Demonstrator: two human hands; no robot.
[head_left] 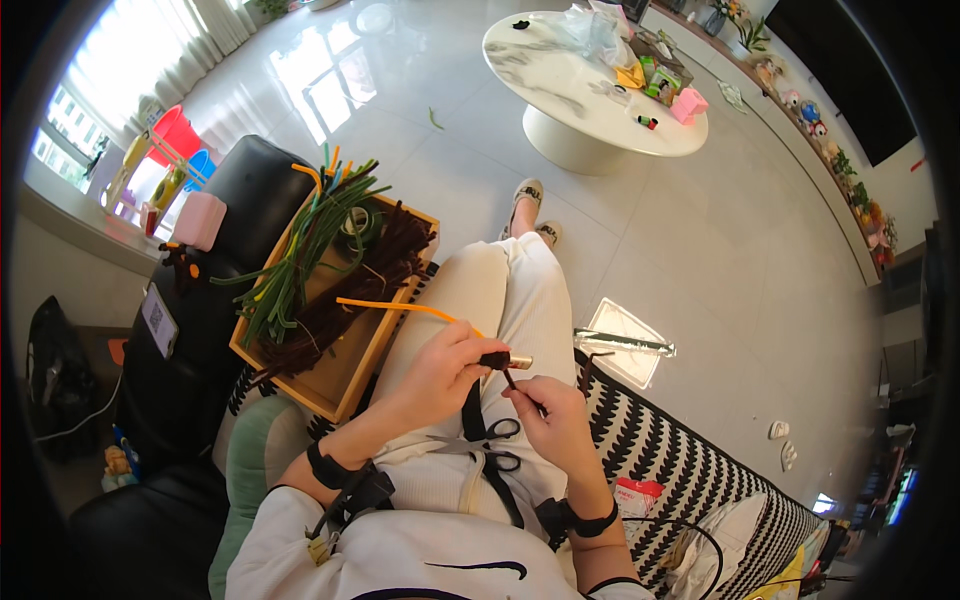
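Above my lap, my left hand is closed, its fingertips pinching a dark brown fuzzy coil. A short pale gold cylinder sticks out to the right of the coil; its far part is hidden. An orange pipe cleaner runs out leftward from behind the left fingers. My right hand, just right of and below the left, pinches a dark brown pipe cleaner that leads up to the coil. Beside my left thigh, a wooden tray bears green pipe cleaners and a dark brown bundle.
A roll of green tape lies in the tray. Black sofa arm at left holds a pink box. A patterned sofa cover with a red packet lies at right. A round marble table stands ahead.
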